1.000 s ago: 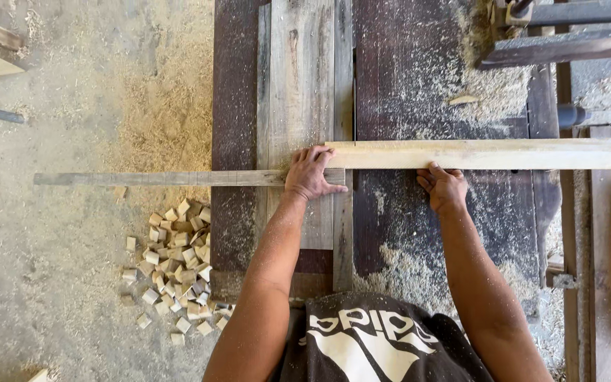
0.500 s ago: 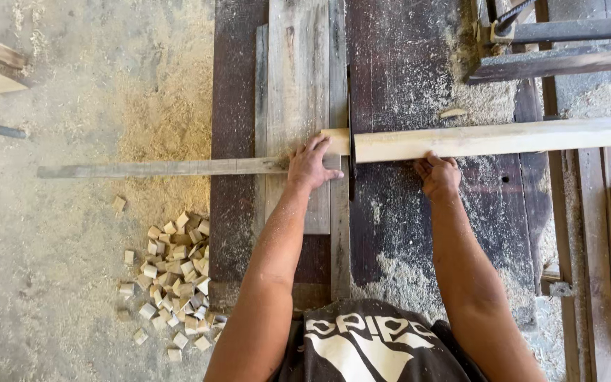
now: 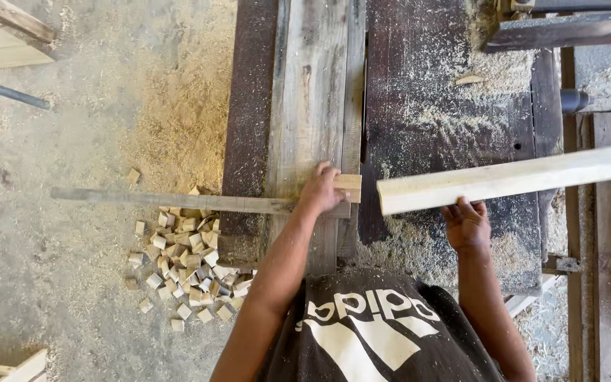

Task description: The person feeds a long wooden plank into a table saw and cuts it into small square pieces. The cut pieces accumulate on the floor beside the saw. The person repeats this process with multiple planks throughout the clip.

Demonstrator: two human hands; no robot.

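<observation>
My right hand (image 3: 467,223) grips the near edge of a long pale wooden plank (image 3: 525,177). The plank runs off to the right and tilts slightly; its cut end lies just right of the saw slot (image 3: 362,141). Left of the slot, my left hand (image 3: 319,189) presses on a short pale offcut block (image 3: 350,188). The block sits at the end of a thin grey slat (image 3: 171,201) that reaches left over the table edge. Both lie on the saw table's pale board (image 3: 312,92).
A pile of several small wood blocks (image 3: 185,262) lies on the sawdust floor left of the table. Sawdust covers the dark table top (image 3: 447,106). A metal rod (image 3: 5,92) and timber (image 3: 1,35) are at far left, dark beams (image 3: 567,32) at top right.
The plank is now in two pieces. The long piece has shifted right, away from the slot, with my right hand. The short offcut stays under my left hand.
</observation>
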